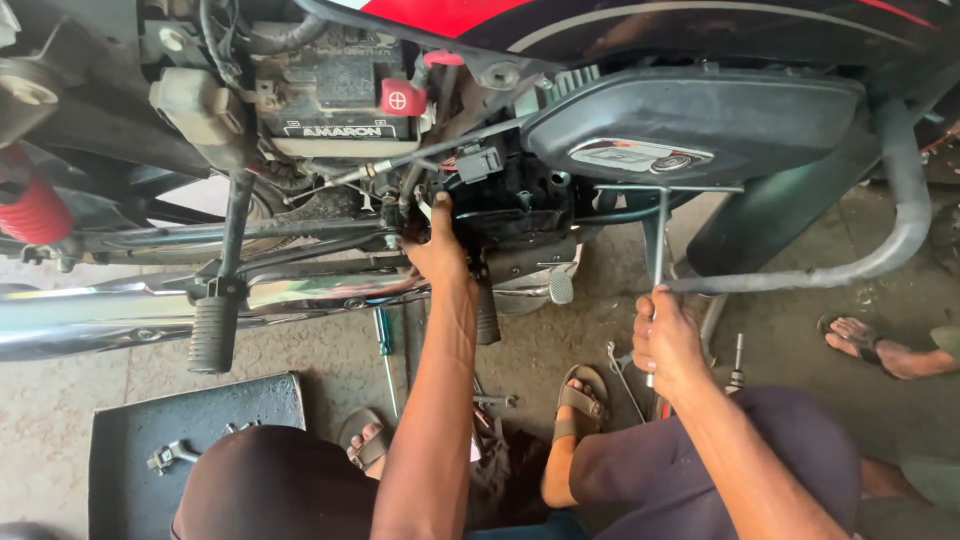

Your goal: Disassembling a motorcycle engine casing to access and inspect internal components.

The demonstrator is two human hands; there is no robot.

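Note:
A motorcycle stands side-on in front of me with its black engine block (520,205) exposed. My left hand (438,245) reaches up under the engine, fingers pressed against its greasy lower left part; whatever they grip is hidden. My right hand (665,340) is closed around the shaft of a long metal T-handle wrench (660,235), whose cross bar lies just under the black side cover (690,120). The wrench shaft stands nearly upright.
A chrome exhaust pipe (120,315) and a black footpeg (212,335) run across the left. A battery (335,95) sits above. A dark tray (130,440) holds small parts. Screwdrivers (384,345) and spanners lie on the concrete floor. Another person's sandalled foot (875,345) is at the right.

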